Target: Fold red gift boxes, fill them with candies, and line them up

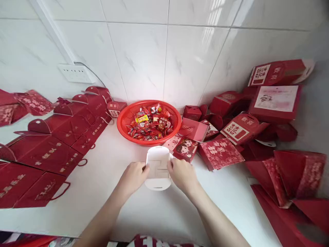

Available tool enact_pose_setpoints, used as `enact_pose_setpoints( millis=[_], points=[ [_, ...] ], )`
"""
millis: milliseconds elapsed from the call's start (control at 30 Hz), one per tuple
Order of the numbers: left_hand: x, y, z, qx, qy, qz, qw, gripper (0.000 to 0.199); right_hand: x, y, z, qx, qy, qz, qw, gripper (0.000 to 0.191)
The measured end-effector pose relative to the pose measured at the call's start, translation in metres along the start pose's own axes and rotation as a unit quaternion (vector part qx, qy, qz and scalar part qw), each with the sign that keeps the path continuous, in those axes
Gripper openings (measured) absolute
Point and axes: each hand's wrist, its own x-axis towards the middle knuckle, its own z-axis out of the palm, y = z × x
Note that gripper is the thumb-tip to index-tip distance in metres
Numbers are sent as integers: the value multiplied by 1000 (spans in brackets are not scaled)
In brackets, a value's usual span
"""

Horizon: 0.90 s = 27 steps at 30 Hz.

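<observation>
Between my two hands is a small gift box, its white inside facing up and its end flaps spread open. Interlocking bottom panels show inside it, and nothing lies on them. My left hand pinches the left wall between thumb and fingers. On the opposite wall, my right hand grips in the same way. Just beyond the box stands a red plastic basket holding many wrapped candies. Right of the basket, a red box with cartoon figures lies close to my right hand.
Several assembled red gift boxes with cord handles stand in rows at the left. A loose pile of red boxes fills the right side. White tiled wall rises behind the white table; a socket panel is on it.
</observation>
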Motion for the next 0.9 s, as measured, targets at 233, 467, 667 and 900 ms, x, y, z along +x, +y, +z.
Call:
enact_pose_setpoints(
  millis=[233,467,667,900],
  points=[
    [27,-15,8,-61,43,47,996,33,15,15,7,104,-68,-53,991,31],
    [22,-12,5,-131,-4,134,982,18,12,31,13,200,-2,-96,975,7],
    [15,-15,-13,-77,-119,197,970,33,10,48,-1,177,-31,-199,963,26],
    [17,-27,-8,-112,-143,182,967,17,7,55,-8,131,-98,-290,943,19]
  ],
)
